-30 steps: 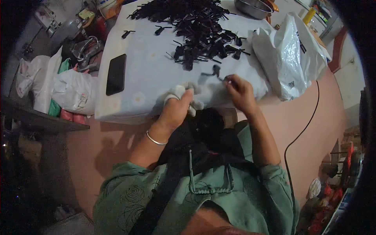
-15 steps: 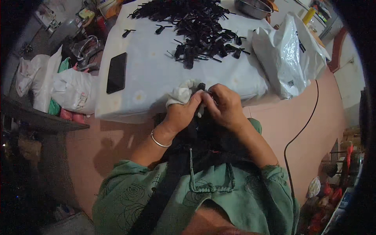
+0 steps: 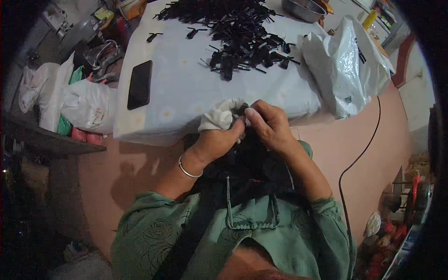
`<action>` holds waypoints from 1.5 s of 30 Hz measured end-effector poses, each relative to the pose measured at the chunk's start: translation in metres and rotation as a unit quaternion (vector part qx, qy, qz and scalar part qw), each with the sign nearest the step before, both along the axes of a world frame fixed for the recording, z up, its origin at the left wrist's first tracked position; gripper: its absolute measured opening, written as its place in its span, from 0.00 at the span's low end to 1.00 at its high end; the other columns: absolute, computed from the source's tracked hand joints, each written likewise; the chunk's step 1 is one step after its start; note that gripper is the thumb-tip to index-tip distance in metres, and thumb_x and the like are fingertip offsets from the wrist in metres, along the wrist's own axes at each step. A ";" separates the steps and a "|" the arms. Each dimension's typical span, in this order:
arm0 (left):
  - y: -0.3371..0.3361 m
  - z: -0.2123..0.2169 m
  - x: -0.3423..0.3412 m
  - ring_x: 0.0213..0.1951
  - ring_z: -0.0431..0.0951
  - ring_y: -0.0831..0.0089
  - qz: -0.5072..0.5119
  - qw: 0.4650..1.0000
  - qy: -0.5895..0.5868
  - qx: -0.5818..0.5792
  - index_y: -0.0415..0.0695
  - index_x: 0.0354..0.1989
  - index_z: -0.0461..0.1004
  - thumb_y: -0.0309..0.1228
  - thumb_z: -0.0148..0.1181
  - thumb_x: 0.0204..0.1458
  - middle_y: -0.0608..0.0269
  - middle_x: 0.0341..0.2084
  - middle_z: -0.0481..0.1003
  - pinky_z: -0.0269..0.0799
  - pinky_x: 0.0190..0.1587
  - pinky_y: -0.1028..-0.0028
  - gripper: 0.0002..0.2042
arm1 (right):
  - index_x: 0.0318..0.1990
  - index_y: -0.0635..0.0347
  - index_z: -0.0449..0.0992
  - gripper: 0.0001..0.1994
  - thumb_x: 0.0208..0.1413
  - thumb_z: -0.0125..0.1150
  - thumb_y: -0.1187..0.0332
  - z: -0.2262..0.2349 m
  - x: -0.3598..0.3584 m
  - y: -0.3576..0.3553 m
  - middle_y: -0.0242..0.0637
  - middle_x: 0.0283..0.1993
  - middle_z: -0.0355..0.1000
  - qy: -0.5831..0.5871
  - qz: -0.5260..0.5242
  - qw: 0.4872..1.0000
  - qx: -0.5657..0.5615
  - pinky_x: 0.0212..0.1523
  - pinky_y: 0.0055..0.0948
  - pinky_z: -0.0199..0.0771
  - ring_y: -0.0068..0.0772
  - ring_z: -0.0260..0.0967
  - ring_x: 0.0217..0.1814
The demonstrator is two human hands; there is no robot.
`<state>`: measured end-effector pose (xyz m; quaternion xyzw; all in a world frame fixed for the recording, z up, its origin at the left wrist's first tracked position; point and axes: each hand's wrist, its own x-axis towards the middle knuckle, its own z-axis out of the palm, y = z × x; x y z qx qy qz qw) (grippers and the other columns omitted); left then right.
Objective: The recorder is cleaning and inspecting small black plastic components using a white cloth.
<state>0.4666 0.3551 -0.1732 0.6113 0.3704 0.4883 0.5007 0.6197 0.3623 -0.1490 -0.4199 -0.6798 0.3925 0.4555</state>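
Note:
Close to the table's near edge, my left hand [image 3: 218, 137] is closed on a small black part [image 3: 241, 110] and wears a white glove [image 3: 218, 117] over its fingers. My right hand [image 3: 270, 122] meets it from the right, thumb and fingers pinched at the same black part. Exactly how the two hands share it is hidden by the fingers. A large heap of similar black parts [image 3: 228, 28], each with thin prongs, lies on the far side of the table. Two single ones, such as a black part [image 3: 193, 32], lie left of the heap.
A black phone [image 3: 140, 85] lies on the left of the white-covered table [image 3: 168, 93]. On its right stands a white plastic bag [image 3: 338, 70], with a metal bowl [image 3: 304, 9] behind. White bags [image 3: 88, 105] fill a shelf at left. A black cable [image 3: 354, 161] hangs at right.
My right thumb has lifted and pulled slightly away from my left thumb, opening a small gap. Both hands stay at the table edge, and the view has shifted slightly.

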 end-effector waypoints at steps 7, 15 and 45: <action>-0.001 0.007 0.008 0.30 0.73 0.62 0.133 0.968 0.125 0.175 0.35 0.33 0.69 0.22 0.53 0.41 0.53 0.27 0.71 0.68 0.34 0.71 0.09 | 0.25 0.65 0.66 0.12 0.56 0.47 0.66 -0.001 0.001 -0.001 0.35 0.16 0.59 -0.114 0.039 0.993 -0.017 0.22 0.25 0.58 0.22 0.52 0.20; -0.001 0.006 0.010 0.30 0.72 0.58 0.150 0.936 0.173 0.266 0.36 0.29 0.70 0.21 0.53 0.40 0.53 0.29 0.71 0.68 0.33 0.69 0.06 | 0.24 0.65 0.67 0.13 0.56 0.47 0.64 -0.038 -0.014 -0.001 0.21 0.18 0.57 0.104 0.009 0.987 -0.124 0.21 0.20 0.55 0.13 0.49 0.22; 0.000 0.008 0.000 0.28 0.68 0.68 -0.017 0.999 0.046 -0.009 0.39 0.38 0.64 0.23 0.46 0.48 0.60 0.27 0.67 0.65 0.31 0.73 0.08 | 0.27 0.65 0.65 0.12 0.57 0.45 0.65 0.010 0.006 0.001 0.26 0.19 0.59 -0.165 0.097 0.980 -0.058 0.23 0.23 0.57 0.16 0.51 0.23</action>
